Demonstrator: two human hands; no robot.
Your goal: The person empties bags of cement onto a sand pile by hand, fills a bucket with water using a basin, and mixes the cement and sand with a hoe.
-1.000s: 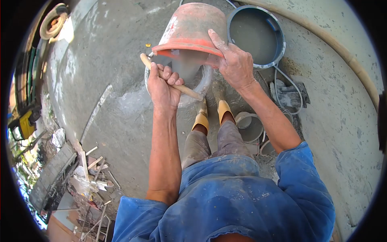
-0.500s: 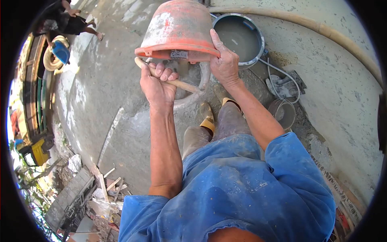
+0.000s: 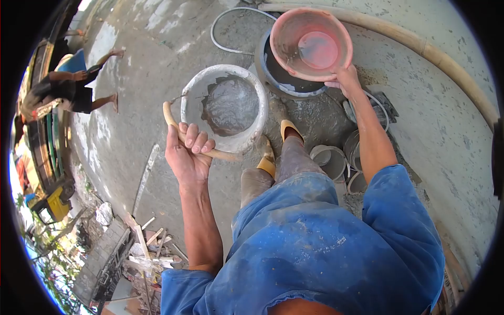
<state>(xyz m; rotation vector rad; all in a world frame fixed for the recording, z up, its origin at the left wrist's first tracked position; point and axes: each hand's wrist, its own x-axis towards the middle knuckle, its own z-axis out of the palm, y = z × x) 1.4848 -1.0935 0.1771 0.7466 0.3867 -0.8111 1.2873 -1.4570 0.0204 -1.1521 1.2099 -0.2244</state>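
Note:
My left hand [image 3: 190, 151] is closed around a curved wooden stick [image 3: 226, 155], held over the near left side of a round grey tub [image 3: 186, 113]. Wet grey cement mix [image 3: 231, 105] lies in that tub. With its fingers at the near rim, my right hand [image 3: 346, 81] grips a red plastic basin [image 3: 283, 47]. The basin is tilted so its inside faces me, with wet residue on its wall. It hangs over a dark round tub [image 3: 262, 68] holding grey liquid and hides part of it. Whether the stick joins a tool head cannot be told.
Small buckets [image 3: 331, 161] stand right of my boots [image 3: 268, 165]. A pale hose [image 3: 212, 34] loops behind the tubs, and a long bamboo pole [image 3: 394, 32] curves along the right. Scrap wood [image 3: 142, 241] lies lower left. Another person [image 3: 63, 89] is at far left, beside something blue.
The red basin has moved right from above the grey tub and turned from mouth-down to mouth toward me. My left hand has shifted slightly left and lower with the stick. The other person has moved.

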